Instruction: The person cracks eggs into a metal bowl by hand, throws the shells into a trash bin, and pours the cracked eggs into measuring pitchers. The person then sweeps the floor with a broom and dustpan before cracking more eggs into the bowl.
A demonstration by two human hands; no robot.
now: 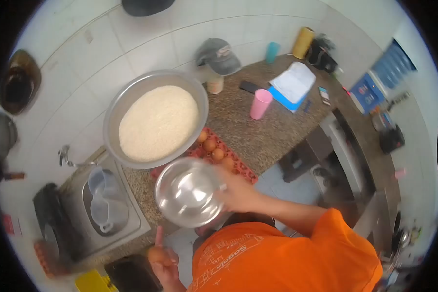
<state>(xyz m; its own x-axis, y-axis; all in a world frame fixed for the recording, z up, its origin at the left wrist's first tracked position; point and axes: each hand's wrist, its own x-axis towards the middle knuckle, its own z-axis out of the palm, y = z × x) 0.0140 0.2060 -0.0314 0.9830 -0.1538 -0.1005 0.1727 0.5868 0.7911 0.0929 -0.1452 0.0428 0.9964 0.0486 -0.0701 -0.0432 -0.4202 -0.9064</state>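
Note:
My right hand (pixel 236 191) grips the rim of a shiny metal bowl (pixel 185 207), which is tilted in front of my orange shirt. No contents can be made out through the glare. Lower down, my left hand (pixel 166 267) is closed around a brown egg (pixel 156 254), one finger stretched upward. Beyond the metal bowl, a red egg tray (pixel 246 171) with several brown eggs (pixel 218 154) lies on the counter, partly hidden. Next to it, a large metal basin (pixel 204 100) holds a pale, grainy heap (pixel 158 124).
A sink (pixel 141 225) with clear plastic jugs (pixel 109 214) is at the left. Along the counter (pixel 228 117) are a pink cup (pixel 261 103), a cap (pixel 219 56) over a jar, papers (pixel 293 80) and a phone (pixel 324 96). A stove (pixel 348 151) stands right.

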